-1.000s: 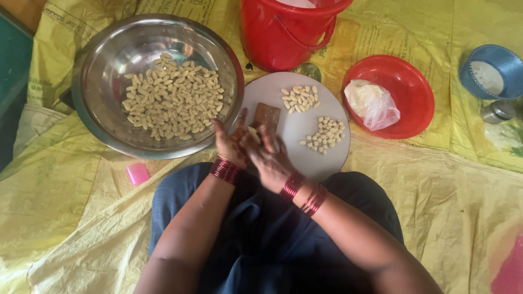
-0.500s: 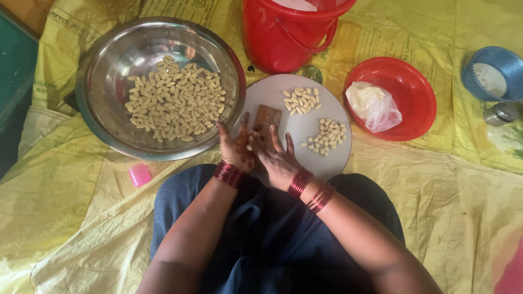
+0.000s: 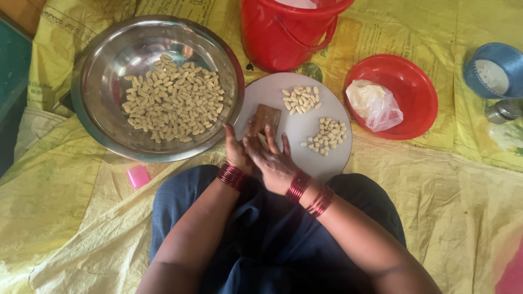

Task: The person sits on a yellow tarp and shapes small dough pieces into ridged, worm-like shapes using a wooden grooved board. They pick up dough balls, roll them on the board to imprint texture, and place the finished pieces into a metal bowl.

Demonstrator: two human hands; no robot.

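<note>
Package: clear plastic bag [image 3: 375, 103] — white contents, crumpled | Position: right of centre, upper frame — inside red bowl [image 3: 417, 117]

Left hand [image 3: 235, 151] and right hand [image 3: 277, 160] pressed together over a white plate [image 3: 305, 130], brown ridged board [image 3: 266, 117] just beyond, two small dough-piece heaps [image 3: 327, 136], steel bowl [image 3: 109, 60] of shaped pieces [image 3: 173, 100] left, red bucket [image 3: 286, 32] behind

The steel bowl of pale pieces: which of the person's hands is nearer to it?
Left. The left hand sits just off the steel bowl's near rim, at the grey plate's edge. The right hand lies beyond it, over the plate, farther from the bowl.
</note>
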